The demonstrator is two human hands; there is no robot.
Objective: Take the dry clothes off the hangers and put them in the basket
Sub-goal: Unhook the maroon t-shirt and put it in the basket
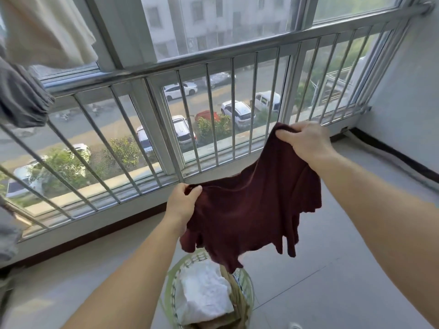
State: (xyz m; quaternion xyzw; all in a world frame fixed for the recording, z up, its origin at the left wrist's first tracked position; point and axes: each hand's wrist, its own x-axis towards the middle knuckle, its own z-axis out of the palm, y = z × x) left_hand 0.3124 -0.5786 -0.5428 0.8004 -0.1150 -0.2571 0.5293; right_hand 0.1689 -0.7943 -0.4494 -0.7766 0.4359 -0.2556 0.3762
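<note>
A dark red garment (251,210) hangs spread between both hands, its lower edge dangling just above the basket. My left hand (181,204) grips its lower left corner. My right hand (306,141) pinches its upper right corner, held higher and farther out. A light green laundry basket (169,288) stands on the floor directly below, holding a white cloth (204,293) and some tan fabric (237,302). No hanger is visible on the red garment.
A cream garment (45,29) and a grey one (19,96) hang at the upper left. More grey fabric (7,236) shows at the left edge. A metal window railing (190,65) runs across ahead. Grey floor tiles (320,269) surround the basket, with a wall on the right.
</note>
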